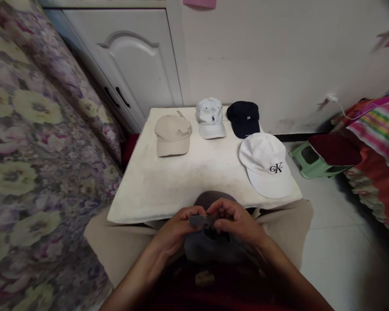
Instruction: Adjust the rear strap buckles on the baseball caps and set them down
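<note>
Grey cap (204,250) in the lap at the bench's (142,190) near edge, brim toward the bench. Its strap (197,220) runs crosswise, left to right, above the back opening. Left hand (180,224) pinches the strap's left end. Right hand (238,220), fingers curled, is at the other end, nearer the opening; cannot tell whether it grips.

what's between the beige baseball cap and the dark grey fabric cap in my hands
Only a bare stretch of the cream table cover, faintly smudged, lies between the beige baseball cap and the dark grey fabric cap, as the head view shows.
</note>
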